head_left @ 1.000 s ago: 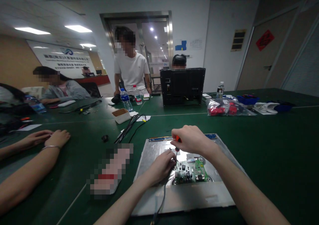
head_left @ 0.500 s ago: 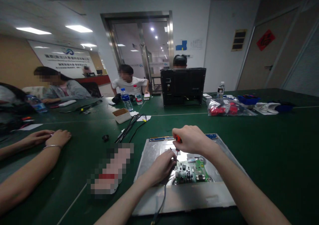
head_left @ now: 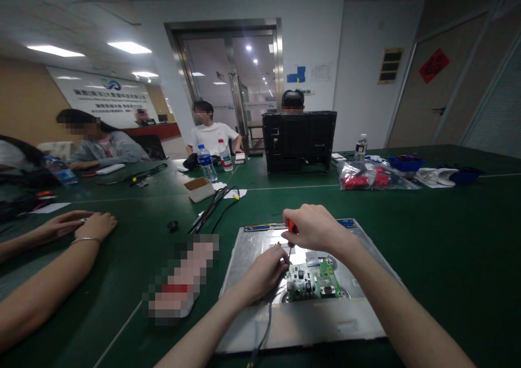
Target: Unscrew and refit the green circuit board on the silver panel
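A flat silver metal panel (head_left: 309,319) lies on the green table in front of me, with a small green circuit board (head_left: 313,284) set in its middle. My right hand (head_left: 315,229) is closed around a red-handled screwdriver (head_left: 291,228), its tip pointing down at the panel just left of the board. My left hand (head_left: 264,273) rests on the panel beside the screwdriver tip, fingers pinched near the shaft. A thin cable (head_left: 266,324) runs from under my left hand toward the near edge.
A co-worker's forearms (head_left: 61,243) rest on the table at left. Black cables (head_left: 211,205), a small white box (head_left: 198,189), water bottles (head_left: 206,163), an upright black monitor back (head_left: 299,140) and bagged red parts (head_left: 366,177) lie farther back. Other people sit beyond.
My hands have barely shifted on the screwdriver. The person in the white shirt at the far side went from standing to sitting.
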### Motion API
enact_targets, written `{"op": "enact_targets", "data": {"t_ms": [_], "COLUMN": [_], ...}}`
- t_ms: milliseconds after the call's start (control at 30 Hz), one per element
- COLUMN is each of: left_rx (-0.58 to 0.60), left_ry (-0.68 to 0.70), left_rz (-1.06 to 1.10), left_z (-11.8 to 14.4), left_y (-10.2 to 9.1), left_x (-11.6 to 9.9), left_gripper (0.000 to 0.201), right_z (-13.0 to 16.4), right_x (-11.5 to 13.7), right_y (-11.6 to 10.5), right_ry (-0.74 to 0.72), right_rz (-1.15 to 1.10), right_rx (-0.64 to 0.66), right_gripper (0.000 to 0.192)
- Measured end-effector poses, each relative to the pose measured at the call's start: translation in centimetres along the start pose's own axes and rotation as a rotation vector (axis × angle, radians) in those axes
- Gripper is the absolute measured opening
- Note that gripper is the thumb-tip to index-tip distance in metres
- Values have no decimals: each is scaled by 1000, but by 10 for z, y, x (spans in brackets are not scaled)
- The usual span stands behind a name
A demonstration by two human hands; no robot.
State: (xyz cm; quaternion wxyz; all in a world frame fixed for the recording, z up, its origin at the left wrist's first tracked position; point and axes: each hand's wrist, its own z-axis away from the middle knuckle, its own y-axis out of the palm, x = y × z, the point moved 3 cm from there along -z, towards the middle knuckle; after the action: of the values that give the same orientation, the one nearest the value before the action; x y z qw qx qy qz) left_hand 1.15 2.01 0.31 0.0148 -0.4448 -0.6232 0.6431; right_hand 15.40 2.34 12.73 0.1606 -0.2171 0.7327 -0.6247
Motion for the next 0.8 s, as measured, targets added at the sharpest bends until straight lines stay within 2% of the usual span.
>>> {"op": "enact_targets", "data": {"t_ms": [333, 800], "left_rx": [-1, -4], "left_ry": [1, 5], "left_rz": [-16, 0], "left_z": [-1, -1], "left_y": [0, -1], "left_x": [2, 0], "left_gripper": [8, 9], "right_z": [-1, 0], "right_x": [-2, 0], "right_y": [2, 1], "right_ry": [2, -1], "right_rz": [12, 3], "right_rx": [-60, -24], "right_gripper": [19, 21]}}
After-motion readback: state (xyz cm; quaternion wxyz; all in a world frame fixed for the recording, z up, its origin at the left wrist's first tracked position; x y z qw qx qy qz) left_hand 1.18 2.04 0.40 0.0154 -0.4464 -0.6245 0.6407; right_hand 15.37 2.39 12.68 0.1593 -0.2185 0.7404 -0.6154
